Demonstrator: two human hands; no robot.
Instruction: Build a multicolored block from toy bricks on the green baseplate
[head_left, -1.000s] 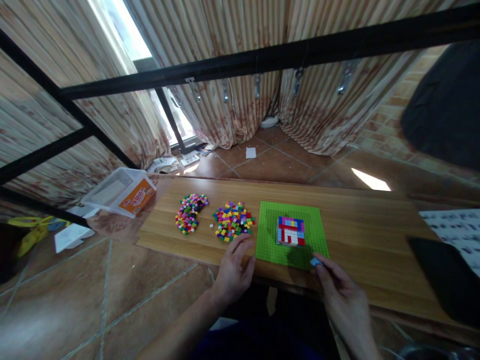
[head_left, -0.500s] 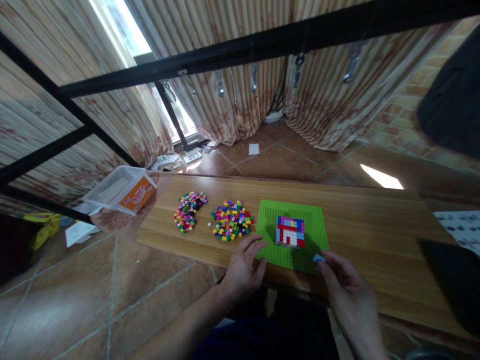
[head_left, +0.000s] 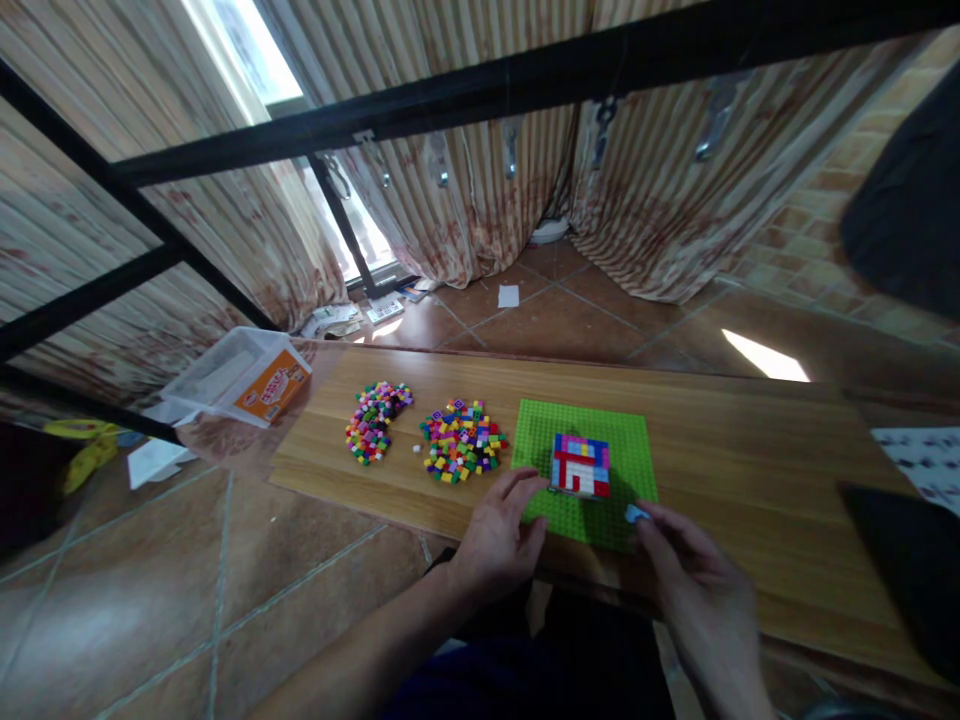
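Note:
A small block build (head_left: 580, 466) with blue, red, white and pink bricks stands on a green baseplate (head_left: 630, 440). My left hand (head_left: 502, 530) is over the plate's near left corner, its fingers apart and nothing in them, the fingertips close to the build. My right hand (head_left: 694, 570) pinches a small light-blue piece (head_left: 636, 513) above the plate's near right corner. Left of the plate lies a pile of loose coloured bricks (head_left: 463, 441), and a second pile (head_left: 375, 420) lies farther left. One white brick (head_left: 417, 449) sits between the piles.
The wooden table (head_left: 750, 470) carries a dark flat object (head_left: 892, 560) and a printed sheet (head_left: 922, 460) at the right. A clear plastic box (head_left: 240, 375) with an orange label stands off the table's left end. A black metal bar crosses above.
My left hand has moved slightly right, closer to the build. My right hand still holds the light-blue piece in nearly the same place.

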